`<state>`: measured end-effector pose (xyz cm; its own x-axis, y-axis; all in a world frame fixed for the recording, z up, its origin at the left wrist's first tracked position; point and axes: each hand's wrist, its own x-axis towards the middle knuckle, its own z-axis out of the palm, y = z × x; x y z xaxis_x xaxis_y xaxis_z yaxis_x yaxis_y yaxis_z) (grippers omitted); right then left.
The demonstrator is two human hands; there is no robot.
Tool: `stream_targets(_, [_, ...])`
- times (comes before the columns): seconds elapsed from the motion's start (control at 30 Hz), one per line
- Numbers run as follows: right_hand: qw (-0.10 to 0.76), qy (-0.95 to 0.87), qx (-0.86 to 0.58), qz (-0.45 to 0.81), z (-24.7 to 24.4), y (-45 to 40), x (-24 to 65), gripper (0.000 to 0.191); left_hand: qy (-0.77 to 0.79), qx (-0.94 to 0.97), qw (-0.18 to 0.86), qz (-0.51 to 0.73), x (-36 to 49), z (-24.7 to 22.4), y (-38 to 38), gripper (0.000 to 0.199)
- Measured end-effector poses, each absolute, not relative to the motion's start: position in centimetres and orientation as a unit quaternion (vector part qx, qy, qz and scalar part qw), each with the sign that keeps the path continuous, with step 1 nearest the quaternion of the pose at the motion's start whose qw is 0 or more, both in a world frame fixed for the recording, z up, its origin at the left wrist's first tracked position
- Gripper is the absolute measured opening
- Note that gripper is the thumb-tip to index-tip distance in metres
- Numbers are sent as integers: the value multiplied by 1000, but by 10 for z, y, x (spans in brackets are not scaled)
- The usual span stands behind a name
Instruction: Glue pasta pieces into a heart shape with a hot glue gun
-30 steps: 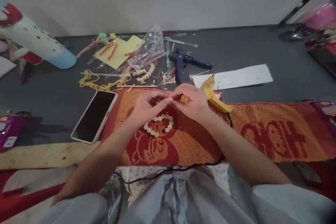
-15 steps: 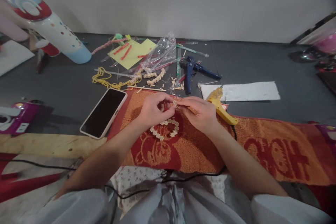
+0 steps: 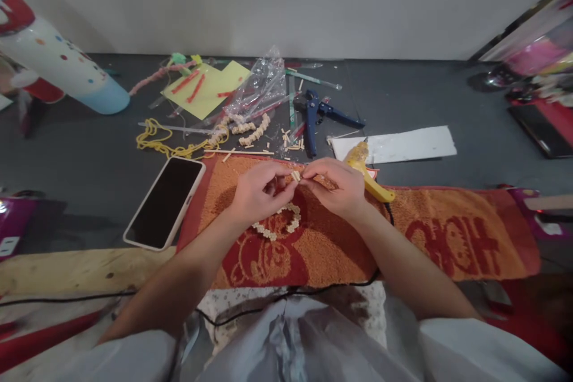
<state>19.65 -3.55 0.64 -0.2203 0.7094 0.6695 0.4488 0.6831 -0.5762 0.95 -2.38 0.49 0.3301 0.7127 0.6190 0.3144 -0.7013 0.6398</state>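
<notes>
My left hand (image 3: pixel 259 191) is closed in a pinch on a small pale cluster of short stick pieces (image 3: pixel 296 176). Opposite it, the fingertips of my right hand (image 3: pixel 338 186) pinch the cluster's other side. Both hands are held over an orange and red towel (image 3: pixel 333 245). Just below them, a curved chain of similar pale clusters (image 3: pixel 268 233) lies on the towel, partly hidden by my left hand. Beside my right hand rests a yellow glue gun (image 3: pixel 378 189), its nozzle on a white strip (image 3: pixel 407 146).
A phone (image 3: pixel 165 203) lies left of the towel. Beyond the hands are a blue-handled cutter (image 3: pixel 312 122), loose stick bits (image 3: pixel 293 142), more pale chains (image 3: pixel 256 131), yellow string (image 3: pixel 156 140), a clear plastic bag (image 3: pixel 264 86) and yellow paper (image 3: pixel 210 98). A bottle (image 3: pixel 89 77) stands at the left.
The view has shifted, so most things sit further left in it. My fingers have turned the small cluster, which now shows more clearly between both hands.
</notes>
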Motion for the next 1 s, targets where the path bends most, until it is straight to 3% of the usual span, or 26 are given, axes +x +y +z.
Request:
stream_targets(0.43, [472,-773,-370,205,7,-32,202,8,344,801,191,452,10,-1,-21,15])
stream_targets(1.0, [467,-800,-345,152,7,-36,200,12,345,803,148,463,9,3,-25,12])
